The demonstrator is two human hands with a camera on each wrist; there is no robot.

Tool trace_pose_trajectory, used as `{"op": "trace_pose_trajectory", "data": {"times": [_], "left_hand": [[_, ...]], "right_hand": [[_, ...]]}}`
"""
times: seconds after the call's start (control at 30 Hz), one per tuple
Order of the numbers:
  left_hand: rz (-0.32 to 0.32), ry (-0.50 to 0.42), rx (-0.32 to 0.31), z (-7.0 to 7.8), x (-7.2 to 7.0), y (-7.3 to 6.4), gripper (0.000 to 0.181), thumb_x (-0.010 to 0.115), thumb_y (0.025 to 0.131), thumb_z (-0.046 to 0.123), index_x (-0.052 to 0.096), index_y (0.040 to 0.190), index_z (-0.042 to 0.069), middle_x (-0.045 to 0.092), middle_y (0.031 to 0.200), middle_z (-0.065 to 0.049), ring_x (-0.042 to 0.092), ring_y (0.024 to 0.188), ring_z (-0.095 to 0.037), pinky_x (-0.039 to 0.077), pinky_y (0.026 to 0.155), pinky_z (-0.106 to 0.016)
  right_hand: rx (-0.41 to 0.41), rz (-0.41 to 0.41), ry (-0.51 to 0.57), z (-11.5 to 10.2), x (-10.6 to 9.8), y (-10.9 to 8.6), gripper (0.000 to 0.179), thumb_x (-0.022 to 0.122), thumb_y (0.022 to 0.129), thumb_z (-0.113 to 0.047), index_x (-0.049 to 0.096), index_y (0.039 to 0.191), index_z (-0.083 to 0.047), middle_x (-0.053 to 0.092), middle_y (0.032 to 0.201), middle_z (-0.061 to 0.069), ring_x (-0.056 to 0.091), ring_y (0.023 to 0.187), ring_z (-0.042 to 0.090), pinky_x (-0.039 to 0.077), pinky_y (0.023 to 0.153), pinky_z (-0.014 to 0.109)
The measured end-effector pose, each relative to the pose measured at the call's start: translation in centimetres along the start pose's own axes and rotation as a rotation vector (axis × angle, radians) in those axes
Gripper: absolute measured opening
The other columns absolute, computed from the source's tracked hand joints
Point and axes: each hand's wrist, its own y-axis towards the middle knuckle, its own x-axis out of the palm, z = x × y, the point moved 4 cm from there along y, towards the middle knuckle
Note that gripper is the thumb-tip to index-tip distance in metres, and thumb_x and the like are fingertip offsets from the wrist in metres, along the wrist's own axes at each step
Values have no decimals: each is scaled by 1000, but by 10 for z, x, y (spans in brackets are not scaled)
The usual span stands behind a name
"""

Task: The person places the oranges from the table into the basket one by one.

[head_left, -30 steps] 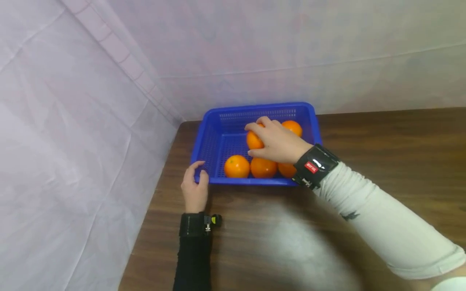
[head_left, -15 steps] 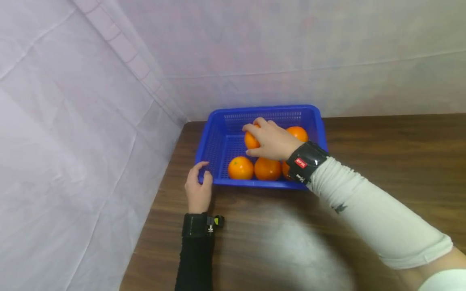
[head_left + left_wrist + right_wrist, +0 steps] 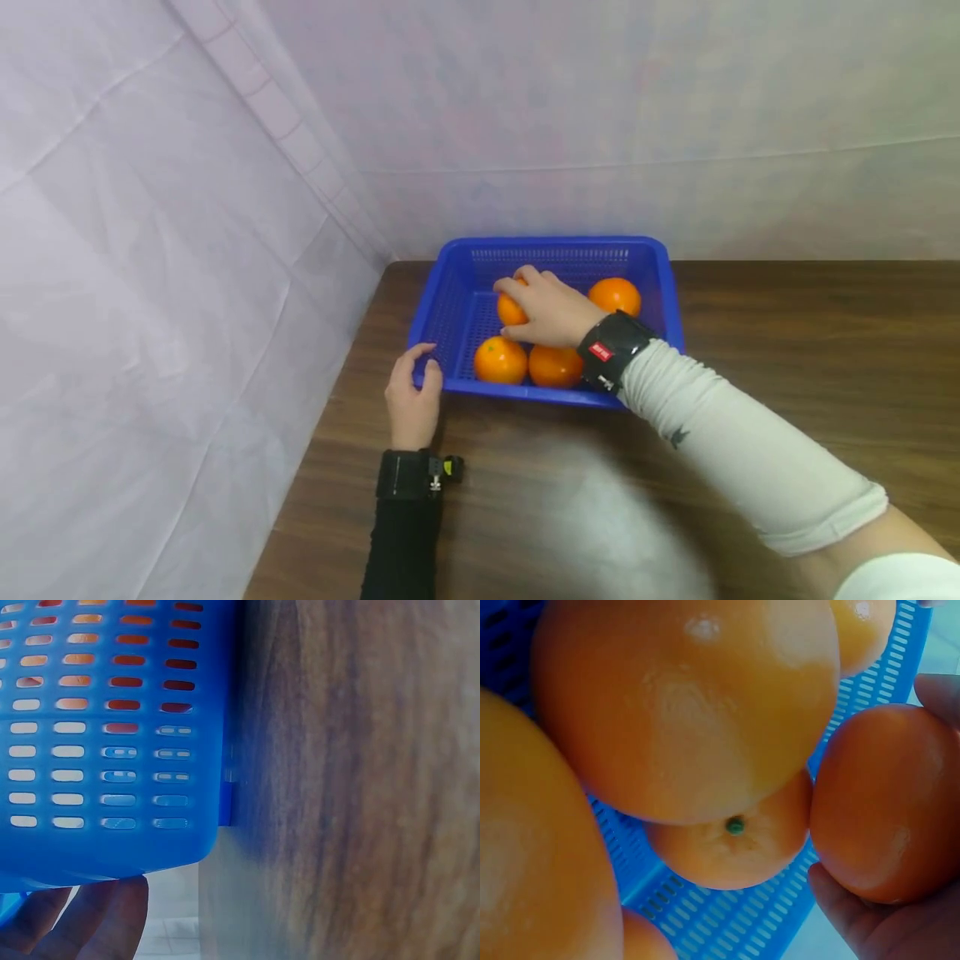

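Note:
A blue plastic basket (image 3: 517, 392) with slotted walls stands on the table and holds several oranges. My left hand (image 3: 414, 406) grips its front left corner, thumb and fingers round the rim; the left wrist view shows its fingertips (image 3: 124, 911) against the basket's outer wall. Inside the basket, my right hand (image 3: 553, 312) holds an orange (image 3: 512, 308) between thumb and fingers. In the right wrist view, that orange (image 3: 885, 806) sits beside an orange with a green stem end (image 3: 727, 855). Two oranges lie along the front wall, the left one (image 3: 501, 361) and its neighbour (image 3: 556, 367).
Another orange (image 3: 615, 298) lies at the basket's back right. My right forearm crosses over the basket's front right part and hides what is under it. White cloth walls (image 3: 525, 125) stand behind and left of the brown wooden table (image 3: 810, 333).
My right hand has shifted a little left inside the basket, still holding the orange. The back right orange shows more fully. The head view has tilted slightly; my left hand stays at the corner.

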Motion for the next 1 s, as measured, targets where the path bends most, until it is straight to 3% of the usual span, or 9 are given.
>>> {"op": "trace_pose_trajectory", "data": {"times": [0.43,1.0], "left_hand": [[0,-7,-10,2,1,0,25,61,94,16,70,117,11,68,125,-11,60,125,-28,44,110,-45],[-2,-5,0,4,-1,-1,24,61,95,15,70,116,11,68,126,-12,60,125,-28,44,111,-45]], "right_hand": [[-69,-15,-49,-10,7,5,70,68,93,-42,43,153,-17,44,148,19,50,129,41,47,108,53],[-1,1,-79,15,23,11,71,61,94,-54,45,150,-13,48,145,23,49,133,42,38,115,56]]}}
